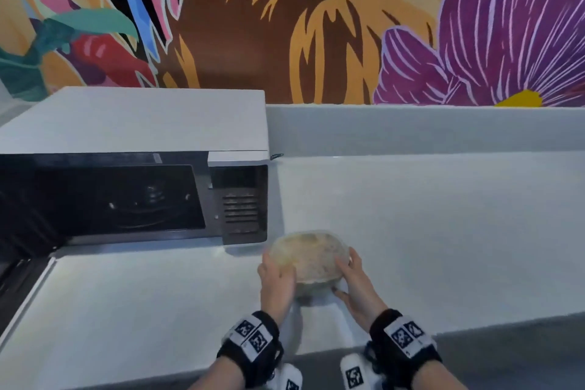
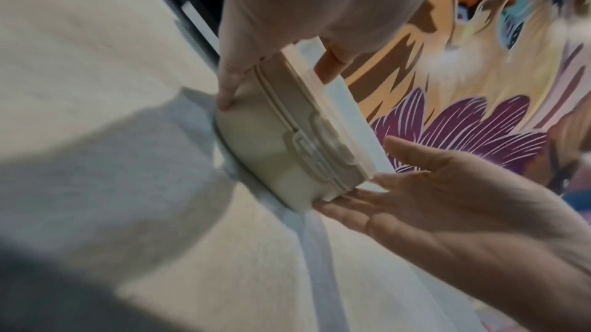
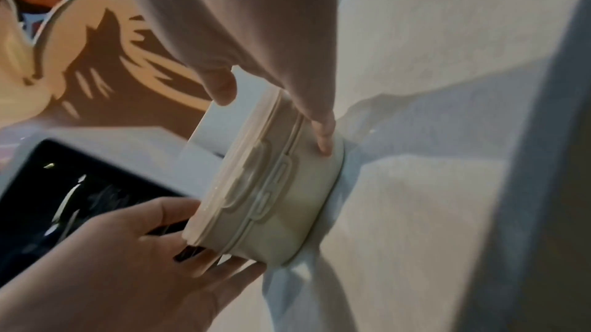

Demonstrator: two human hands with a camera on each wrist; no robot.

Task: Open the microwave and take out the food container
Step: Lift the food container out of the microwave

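The open black microwave door (image 1: 19, 279) is running off the left edge of the head view, so its handle side is not showing. The dark microwave cavity (image 1: 120, 199) is reading too dim to tell any detail beyond faint glints. The left hand (image 1: 277, 283) and right hand (image 1: 357, 286) are covering both ends of the round cream lidded food container (image 1: 308, 258). Its contents are staying hidden under the lid. Motion blur is smearing the white bench (image 2: 96, 59) in both wrist views.
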